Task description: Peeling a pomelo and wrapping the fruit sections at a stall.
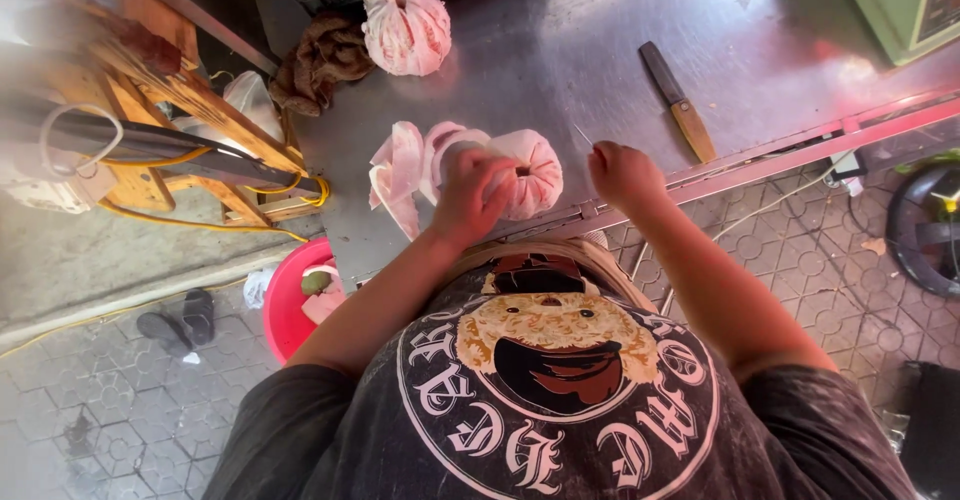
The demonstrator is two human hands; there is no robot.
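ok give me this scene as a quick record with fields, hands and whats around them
left hand: resting on a peeled pink fruit at the table edge
right hand: closed on a thin stick, apart from the fruit
peel pieces: lying left of the fruit
second fruit: further back on the table
knife: lying on the metal table, untouched
brown cloth: beside the second fruit
red bucket: on the floor, scraps inside
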